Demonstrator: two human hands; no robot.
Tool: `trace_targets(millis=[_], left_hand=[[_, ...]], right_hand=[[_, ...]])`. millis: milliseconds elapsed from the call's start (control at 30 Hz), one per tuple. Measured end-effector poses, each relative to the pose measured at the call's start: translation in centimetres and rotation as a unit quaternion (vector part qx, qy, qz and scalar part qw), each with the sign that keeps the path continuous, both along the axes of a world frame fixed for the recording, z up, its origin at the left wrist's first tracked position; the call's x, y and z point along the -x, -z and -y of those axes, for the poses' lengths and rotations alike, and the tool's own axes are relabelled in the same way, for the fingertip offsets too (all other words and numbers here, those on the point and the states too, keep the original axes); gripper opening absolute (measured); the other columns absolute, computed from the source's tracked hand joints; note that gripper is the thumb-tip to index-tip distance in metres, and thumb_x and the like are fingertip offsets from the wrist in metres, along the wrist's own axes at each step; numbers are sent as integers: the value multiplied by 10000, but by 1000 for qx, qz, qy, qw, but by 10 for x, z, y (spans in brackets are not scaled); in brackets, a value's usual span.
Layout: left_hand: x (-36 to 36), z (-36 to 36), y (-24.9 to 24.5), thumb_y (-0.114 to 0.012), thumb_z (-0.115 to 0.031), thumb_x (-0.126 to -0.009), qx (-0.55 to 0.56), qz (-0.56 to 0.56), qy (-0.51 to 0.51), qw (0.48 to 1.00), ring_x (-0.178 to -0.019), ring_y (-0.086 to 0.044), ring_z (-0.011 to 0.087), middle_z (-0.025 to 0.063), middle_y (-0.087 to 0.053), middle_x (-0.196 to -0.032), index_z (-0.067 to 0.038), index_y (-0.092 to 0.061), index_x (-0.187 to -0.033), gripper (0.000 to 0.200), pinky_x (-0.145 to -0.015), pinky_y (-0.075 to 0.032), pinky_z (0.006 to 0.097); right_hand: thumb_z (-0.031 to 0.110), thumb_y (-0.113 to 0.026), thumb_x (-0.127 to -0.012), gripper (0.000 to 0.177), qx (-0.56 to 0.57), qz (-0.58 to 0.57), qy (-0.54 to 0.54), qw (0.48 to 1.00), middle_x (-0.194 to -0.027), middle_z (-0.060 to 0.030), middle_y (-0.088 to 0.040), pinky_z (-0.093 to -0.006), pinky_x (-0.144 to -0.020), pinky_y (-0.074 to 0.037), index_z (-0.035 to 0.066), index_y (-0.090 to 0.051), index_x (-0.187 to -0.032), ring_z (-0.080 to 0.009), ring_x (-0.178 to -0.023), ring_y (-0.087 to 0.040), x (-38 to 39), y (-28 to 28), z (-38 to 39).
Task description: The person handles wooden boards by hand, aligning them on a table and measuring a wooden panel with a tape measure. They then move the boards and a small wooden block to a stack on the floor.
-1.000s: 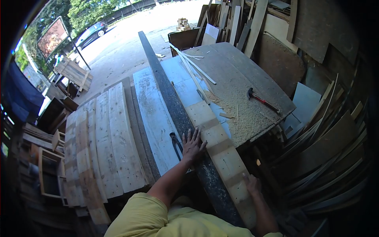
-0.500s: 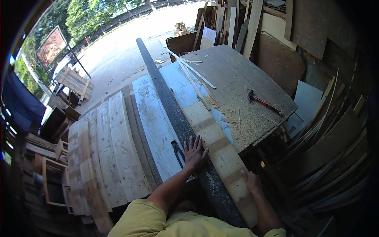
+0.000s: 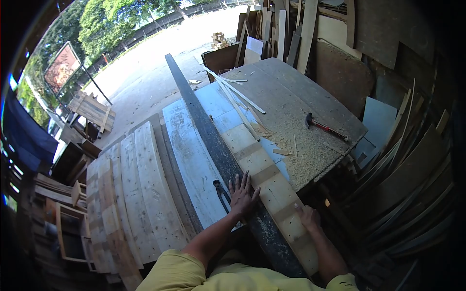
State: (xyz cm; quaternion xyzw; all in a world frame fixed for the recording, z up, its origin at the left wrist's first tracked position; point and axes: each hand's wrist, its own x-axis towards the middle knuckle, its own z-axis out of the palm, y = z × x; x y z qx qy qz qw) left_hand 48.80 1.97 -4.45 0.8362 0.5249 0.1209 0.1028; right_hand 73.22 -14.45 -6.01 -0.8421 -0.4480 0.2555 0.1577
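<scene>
My left hand point(image 3: 242, 198) lies with its fingers spread on the long dark beam point(image 3: 216, 145), and its fingertips reach toward the pale plank beside it. The plank point(image 3: 274, 191) is light wood with darker bands across it and lies along the beam's right side. At the plank's right edge, my right hand point(image 3: 308, 218) is closed on it, with part of the fingers on top and the rest hidden below. A pair of dark pincers point(image 3: 221, 194) rests just left of my left hand, on the whitish board point(image 3: 187, 140).
A hammer point(image 3: 326, 127) with a red and black handle lies on the brown tabletop point(image 3: 286, 80) amid sawdust point(image 3: 310, 162). Thin wood strips point(image 3: 233, 94) are at the table's far side. Wide planks point(image 3: 150, 174) lie to the left. Scrap boards point(image 3: 412, 179) lean at right.
The view has shifted slightly, so the scene sits a little lower in the middle. Both hands stay in about the same places on the beam and plank.
</scene>
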Motion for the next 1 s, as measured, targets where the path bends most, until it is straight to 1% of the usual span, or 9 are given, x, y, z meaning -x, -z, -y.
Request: trace_targets(millis=[367,500,667,700,733,800,867,967,1000], left_hand=[[0,1,6,-381,-544,-942,-20,-7,-3,1000,-1474,-87,300,83,-190,-1586,-64,-254,-1499,746,-1170,22,502],[0,1,9,-387,-525,-945,-18,-6,-4,1000,-1475,-92,283,69,-193,-1587,-85,-268,-1499,717,-1172,17,495],[-1,4,10,-395,-510,-944,-16,3,-4,1000,-1476,-90,277,60,-194,-1587,-86,-274,-1496,706,-1175,14,485],[-2,4,8,-399,-494,-945,-15,4,-7,1000,-1476,-91,277,66,-193,-1587,-86,-274,-1496,697,-1176,11,476],[-1,5,6,-403,-479,-946,-16,4,-10,1000,-1476,-92,278,71,-191,-1587,-87,-274,-1496,688,-1177,9,468],[-2,2,4,-393,-474,-948,-13,3,-9,1000,-1475,-95,279,72,-192,-1587,-81,-277,-1494,683,-1177,9,467],[-2,3,7,-401,-485,-945,-10,-4,-18,1000,-1476,-95,261,48,-198,-1587,-104,-287,-1494,678,-1180,13,466],[-2,4,6,-400,-484,-945,-14,1,-15,1000,-1476,-96,260,47,-199,-1587,-108,-285,-1496,676,-1181,15,465],[-3,3,6,-400,-484,-945,-12,4,-15,1000,-1476,-96,260,47,-199,-1587,-108,-285,-1496,676,-1181,15,465]], right_hand=[[721,-383,-872,792,-13,3,-7,1000,-943,-318,-642,-538,-814,-498,-19,-657,-944,-481,-960,-612,6,6,-36],[691,-405,-890,741,-10,12,-7,1000,-955,-309,-651,-522,-807,-514,-7,-654,-899,-470,-954,-627,7,14,-51],[692,-374,-896,785,32,-55,-38,997,-1120,-304,-613,-520,-931,-451,-13,-567,-1181,-452,-1096,-572,-1,-3,-48],[642,-425,-907,758,21,-124,-39,991,-1190,-298,-584,-490,-993,-413,-13,-487,-1281,-433,-1163,-538,-7,-4,-41],[642,-425,-907,758,20,-127,-38,991,-1190,-298,-584,-490,-993,-413,-13,-487,-1281,-433,-1163,-538,-14,-2,-26],[624,-469,-896,742,-70,-27,-88,993,-1227,-270,-576,-471,-972,-439,6,-485,-1306,-411,-1156,-550,-31,1,17],[566,-529,-888,683,30,-99,-72,992,-1284,-239,-547,-452,-983,-432,39,-486,-1321,-380,-1197,-528,-44,-26,67],[532,-575,-871,651,61,-137,-74,986,-1250,-222,-567,-441,-990,-429,67,-491,-1319,-370,-1209,-517,-45,-22,125],[507,-592,-864,625,-56,-115,-79,989,-1213,-218,-584,-442,-973,-439,45,-517,-1278,-373,-1165,-541,-41,-12,139]])
